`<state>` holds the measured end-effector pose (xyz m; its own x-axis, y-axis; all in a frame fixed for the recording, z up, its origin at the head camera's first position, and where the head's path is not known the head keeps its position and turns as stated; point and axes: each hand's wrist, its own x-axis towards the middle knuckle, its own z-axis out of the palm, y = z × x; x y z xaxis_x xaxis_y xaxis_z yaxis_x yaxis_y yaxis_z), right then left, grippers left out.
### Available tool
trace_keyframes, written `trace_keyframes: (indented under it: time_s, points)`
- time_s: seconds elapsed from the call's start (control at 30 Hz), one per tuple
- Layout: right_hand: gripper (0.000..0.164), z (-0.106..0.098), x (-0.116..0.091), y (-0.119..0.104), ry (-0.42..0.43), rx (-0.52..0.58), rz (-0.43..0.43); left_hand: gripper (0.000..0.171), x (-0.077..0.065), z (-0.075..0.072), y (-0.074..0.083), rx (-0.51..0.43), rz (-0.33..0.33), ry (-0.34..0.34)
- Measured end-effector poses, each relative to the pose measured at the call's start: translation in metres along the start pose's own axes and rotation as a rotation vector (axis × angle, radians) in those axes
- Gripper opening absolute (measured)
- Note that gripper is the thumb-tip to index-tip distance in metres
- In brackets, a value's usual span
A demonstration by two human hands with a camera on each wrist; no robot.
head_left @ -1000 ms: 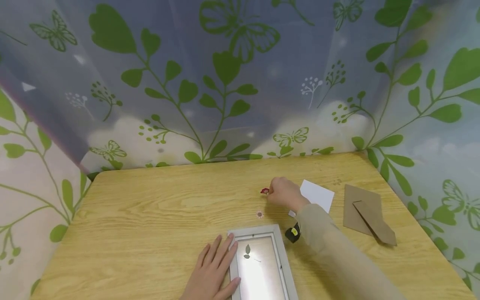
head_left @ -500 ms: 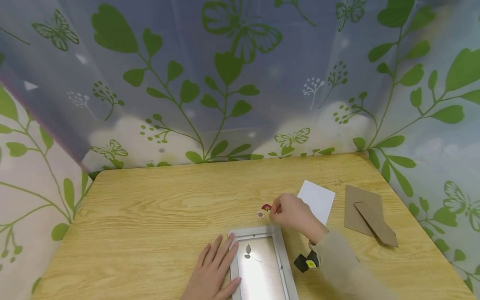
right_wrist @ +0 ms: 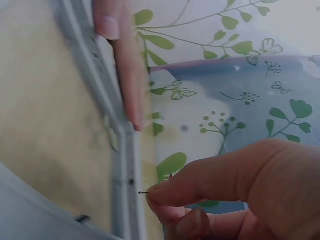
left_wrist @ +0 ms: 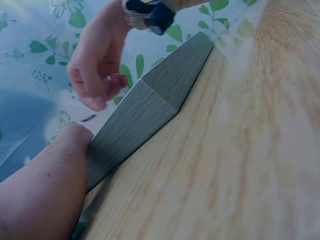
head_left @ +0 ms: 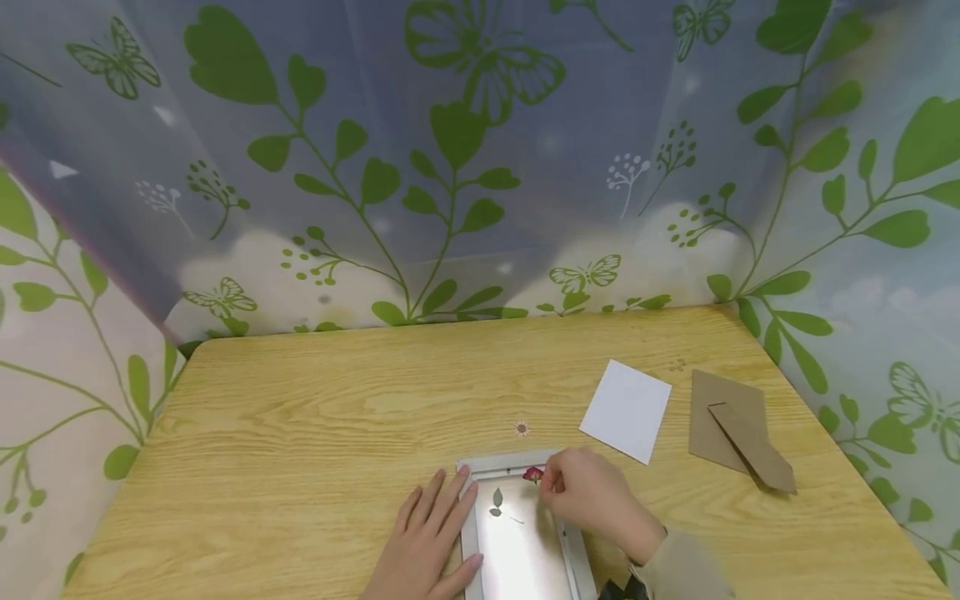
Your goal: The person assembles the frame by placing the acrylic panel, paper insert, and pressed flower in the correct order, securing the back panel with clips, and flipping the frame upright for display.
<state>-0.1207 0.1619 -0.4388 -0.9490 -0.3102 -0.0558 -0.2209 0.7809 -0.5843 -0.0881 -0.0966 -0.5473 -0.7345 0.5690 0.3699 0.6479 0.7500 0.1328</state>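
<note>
A pale grey picture frame [head_left: 491, 462] lies on the table with its recessed side up. My left hand [head_left: 427, 537] rests on its left edge, fingers straight and spread. Over the frame's upper right corner, my right hand [head_left: 592, 496] pinches a red pressed flower [head_left: 533, 474] between thumb and fingertips; the flower's thin dark stem [right_wrist: 143, 192] pokes out in the right wrist view. A green leaf sprig [head_left: 497, 502] lies on the pane inside the frame, with a thin stem piece beside it. The left wrist view shows the right hand [left_wrist: 97, 60] raised above the frame's side [left_wrist: 135, 120].
A small pink daisy-like flower [head_left: 521, 428] lies beyond the frame. To the right are a white card [head_left: 628, 411] and a brown backing board [head_left: 702, 417] with a fold-out stand [head_left: 750, 446]. A faint pale flower [head_left: 677, 365] lies near the back.
The right hand has brought the red flower from the far part of the table toward the body, over the frame's upper right. The left hand has stayed in place.
</note>
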Motion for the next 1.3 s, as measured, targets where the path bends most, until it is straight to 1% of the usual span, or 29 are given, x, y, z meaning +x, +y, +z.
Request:
trace_keyframes:
  time_s: [0.1, 0.23, 0.37, 0.53, 0.73, 0.9, 1.03, 1.2, 1.3]
  points:
    - [0.016, 0.012, -0.006, 0.003, -0.009, -0.011, 0.003, 0.075, 0.0, 0.0, 0.0, -0.004, -0.003, -0.003]
    - [0.017, 0.022, -0.011, 0.004, 0.0, -0.031, 0.024, 0.076, 0.0, 0.002, 0.0, 0.006, 0.002, 0.004]
    - [0.017, 0.028, -0.014, 0.001, 0.018, -0.071, 0.062, 0.075, 0.0, 0.002, 0.0, 0.019, 0.012, 0.014]
    - [0.017, 0.028, -0.016, -0.003, 0.025, -0.104, 0.093, 0.074, 0.001, 0.001, 0.0, 0.007, 0.01, 0.013]
    - [0.017, 0.029, -0.02, -0.007, 0.006, -0.141, 0.078, 0.074, 0.001, 0.0, 0.0, -0.012, -0.001, 0.001]
    - [0.024, 0.032, -0.023, -0.008, 0.026, -0.168, 0.07, 0.075, 0.001, 0.0, 0.0, -0.009, -0.003, 0.003]
    - [0.028, 0.034, -0.024, -0.007, 0.025, -0.164, 0.063, 0.076, 0.0, 0.001, -0.001, -0.011, -0.005, 0.0]
    - [0.028, 0.035, -0.025, -0.009, 0.009, -0.153, 0.051, 0.076, 0.0, 0.002, -0.001, -0.01, -0.001, 0.001]
    - [0.03, 0.036, -0.025, -0.009, 0.018, -0.162, 0.047, 0.076, 0.0, 0.002, -0.001, -0.012, -0.001, 0.003]
